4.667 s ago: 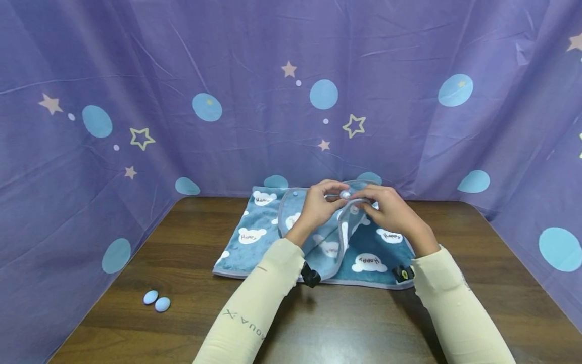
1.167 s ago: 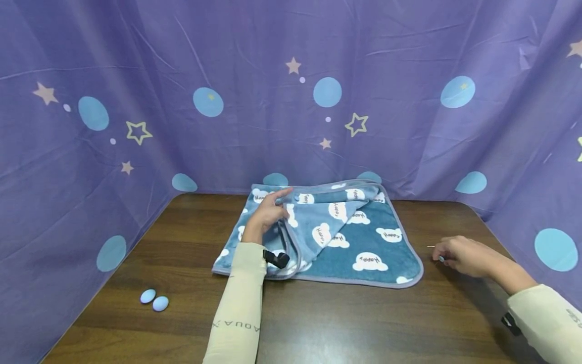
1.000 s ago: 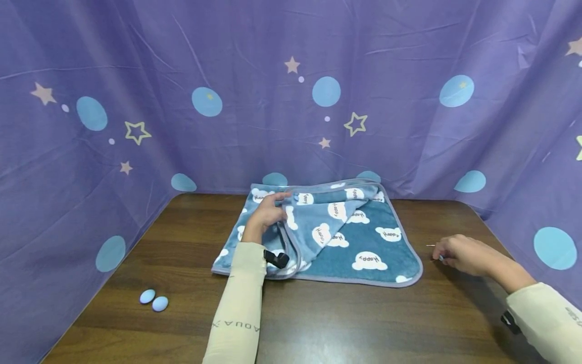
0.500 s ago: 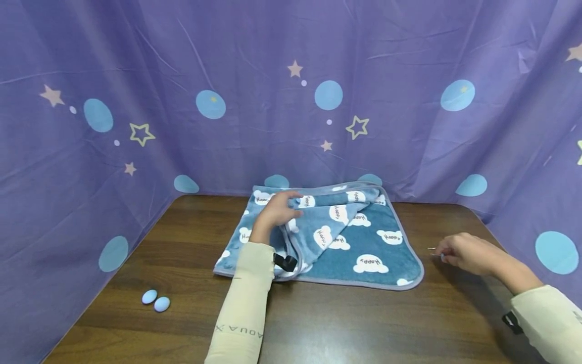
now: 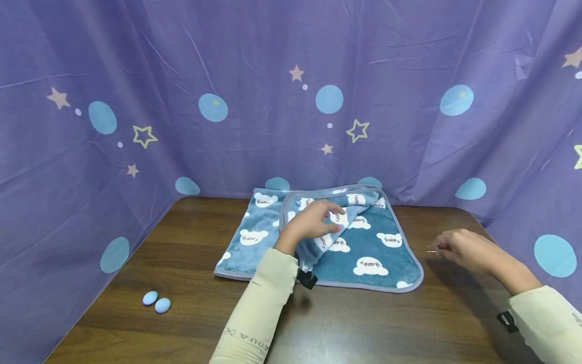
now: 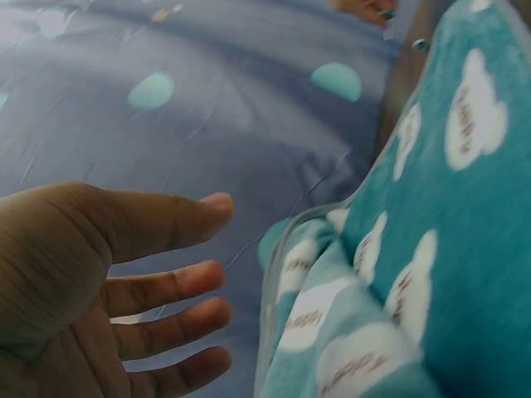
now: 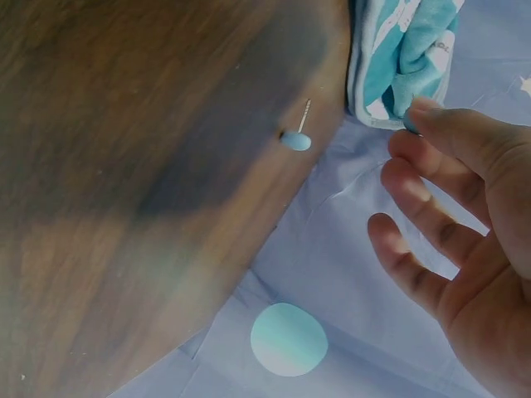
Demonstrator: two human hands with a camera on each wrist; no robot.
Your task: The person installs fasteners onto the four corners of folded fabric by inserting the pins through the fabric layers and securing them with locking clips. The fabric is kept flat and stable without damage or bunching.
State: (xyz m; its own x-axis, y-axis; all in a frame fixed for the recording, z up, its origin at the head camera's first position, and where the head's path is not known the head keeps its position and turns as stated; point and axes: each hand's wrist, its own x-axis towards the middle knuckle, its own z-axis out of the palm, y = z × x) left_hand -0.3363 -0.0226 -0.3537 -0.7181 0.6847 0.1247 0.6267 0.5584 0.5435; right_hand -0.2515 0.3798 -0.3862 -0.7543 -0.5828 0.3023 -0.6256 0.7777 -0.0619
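A teal blanket printed with white bear heads lies partly folded on the table. My left hand hovers over its folded part, fingers spread and loosely bent, with nothing between them in the left wrist view. To the blanket's right, my right hand pinches a small blue-headed piece between thumb and index finger; a thin tip shows above its blue head. The other fingers are relaxed. Another blue-headed pin with a thin metal shaft lies on the wood in the right wrist view.
Two smooth light-blue oval pieces rest side by side on the brown wooden table at the front left. A purple curtain with stars and blue dots stands behind and along both sides of the table.
Both hands were earlier together at the blanket's upper fold. My right hand then went to the table at right and has now lifted slightly; my left hand has moved rightward over the fold.
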